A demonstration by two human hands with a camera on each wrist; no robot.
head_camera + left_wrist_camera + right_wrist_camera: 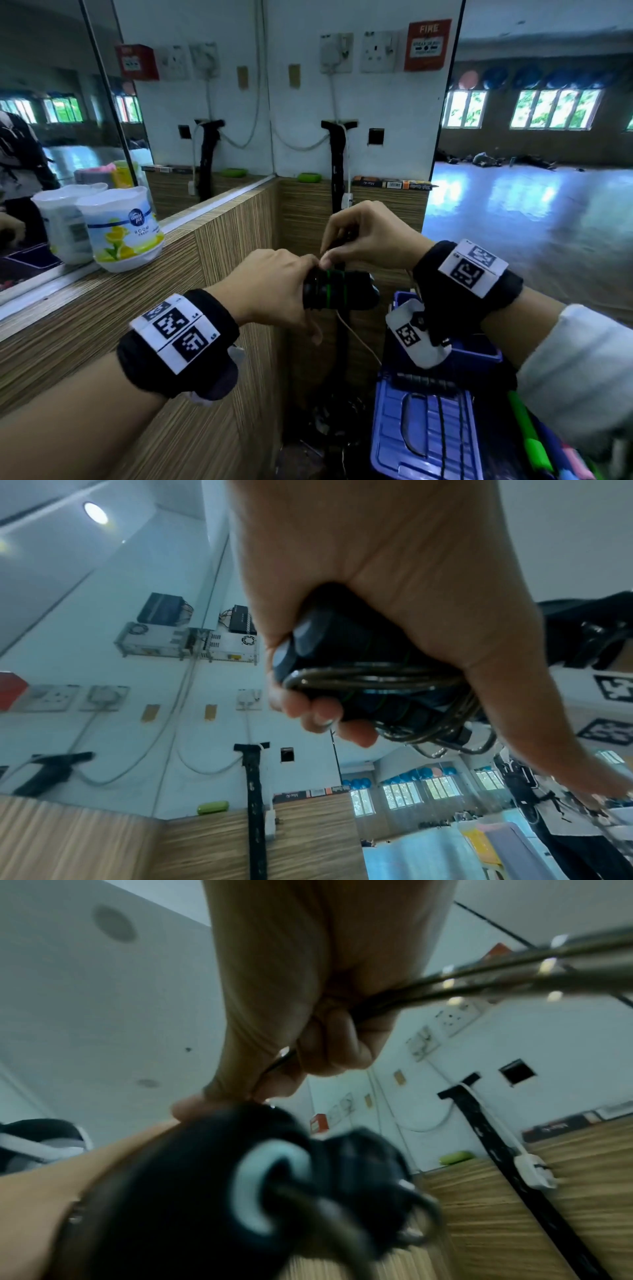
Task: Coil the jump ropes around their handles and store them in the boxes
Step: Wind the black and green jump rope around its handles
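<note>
Two black jump-rope handles (339, 289) with green rings lie side by side in my left hand (274, 284), which grips them at chest height. Dark rope coils (377, 677) wrap around the handles (322, 642) under my left fingers (322, 710). My right hand (359, 236) is just above the handles and pinches the rope (445, 980), which runs taut from its curled fingers (335, 1047). The handle ends (240, 1177) fill the lower part of the right wrist view, blurred. A blue plastic box (387, 438) sits low on the right, below my right wrist.
A wooden ledge (102, 325) with a mirror behind it runs along my left and holds a white air-freshener tub (123, 229). A black pole (337, 171) with a white cable stands in the corner ahead. Green and pink items (527, 431) lie beside the blue box.
</note>
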